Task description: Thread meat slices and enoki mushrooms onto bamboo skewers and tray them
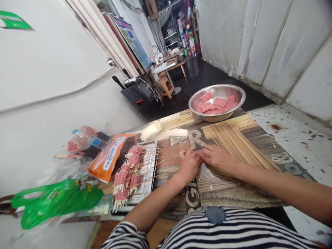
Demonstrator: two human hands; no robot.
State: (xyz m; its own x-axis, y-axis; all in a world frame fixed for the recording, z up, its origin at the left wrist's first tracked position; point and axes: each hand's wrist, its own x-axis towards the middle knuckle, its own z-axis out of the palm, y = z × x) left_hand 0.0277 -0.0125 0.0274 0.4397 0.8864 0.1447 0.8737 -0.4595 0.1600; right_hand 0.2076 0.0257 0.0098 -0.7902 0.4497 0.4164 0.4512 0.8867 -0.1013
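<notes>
My left hand (188, 166) and my right hand (215, 157) meet over the middle of the patterned table (223, 193), fingers curled together around something small I cannot make out. A fan of bamboo skewers (238, 145) lies just right of my right hand. Left of my left hand a metal tray (150, 173) holds several finished skewers of pink meat rolled around enoki mushrooms (128, 169). Loose enoki mushrooms (166, 133) lie beyond my hands.
A steel bowl (218, 90) of pink meat slices sits at the table's far edge. An orange packet (111, 155), a green plastic bag (57, 200) and a plastic bottle (85, 136) lie at the left. White walls close both sides; stools and tables stand farther off.
</notes>
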